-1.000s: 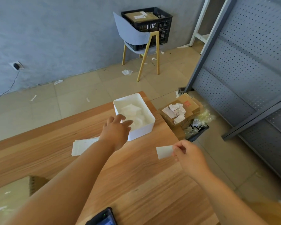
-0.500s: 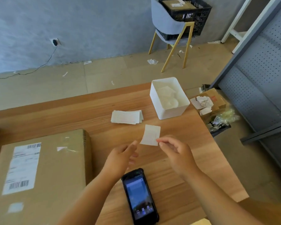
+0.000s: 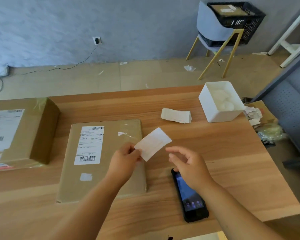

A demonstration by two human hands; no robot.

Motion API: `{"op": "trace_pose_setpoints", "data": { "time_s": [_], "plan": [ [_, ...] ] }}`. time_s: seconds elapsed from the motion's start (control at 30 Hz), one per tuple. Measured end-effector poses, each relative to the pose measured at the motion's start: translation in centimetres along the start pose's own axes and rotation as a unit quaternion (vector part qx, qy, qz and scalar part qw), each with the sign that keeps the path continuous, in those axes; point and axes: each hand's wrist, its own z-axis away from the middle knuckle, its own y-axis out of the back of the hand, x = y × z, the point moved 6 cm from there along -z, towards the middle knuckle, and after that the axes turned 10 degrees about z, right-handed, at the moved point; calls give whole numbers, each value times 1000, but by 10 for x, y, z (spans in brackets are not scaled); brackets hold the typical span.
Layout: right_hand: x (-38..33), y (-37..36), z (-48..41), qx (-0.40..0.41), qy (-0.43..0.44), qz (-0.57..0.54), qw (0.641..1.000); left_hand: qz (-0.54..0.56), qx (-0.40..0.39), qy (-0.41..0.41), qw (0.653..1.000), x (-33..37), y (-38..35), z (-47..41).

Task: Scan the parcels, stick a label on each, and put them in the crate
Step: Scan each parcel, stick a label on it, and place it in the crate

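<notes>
White rectangular paper label (image 3: 153, 143) has passed into left hand (image 3: 126, 159), pinched; right hand (image 3: 189, 164) loose, empty; flat brown cardboard parcel (image 3: 69, 179) awaits it.

Label (image 3: 152, 143): small white rectangle with faint red print, tilted, held clear of the worktop (image 3: 232, 161). My left hand (image 3: 124, 160) pinches its lower-left corner. My right hand (image 3: 187, 163) is just right of it, not touching.

Flat brown parcel (image 3: 93, 186): lies under my left hand, white shipping slip with barcodes facing up.

Bigger parcel (image 3: 16, 132): well left of that hand, slip also up.

Label stack (image 3: 177, 115): beyond my right hand, lying flat.

Scanner (image 3: 189, 200): black handset, screen lit, face up, below my right hand.

Crate (image 3: 239, 16): black, far beyond both hands, on a chair (image 3: 210, 23), with a boxed parcel (image 3: 227, 9) inside.
</notes>
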Motion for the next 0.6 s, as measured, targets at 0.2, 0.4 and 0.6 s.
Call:
{"op": "trace_pose_setpoints", "data": {
  "time_s": [0.2, 0.4, 0.6],
  "plan": [
    [-26, -36, 7, 26, 58, 106, 992, -94, -8, -28, 995, -16, 50, 15],
    [-44, -78, 8, 1, 61, 81, 995, -133, -39, -51, 989, -22, 89, 27],
    [-54, -110, 8, -3, 30, 31, 999, -143, -37, -75, 986, -25, 130, 35]
  ]
}}
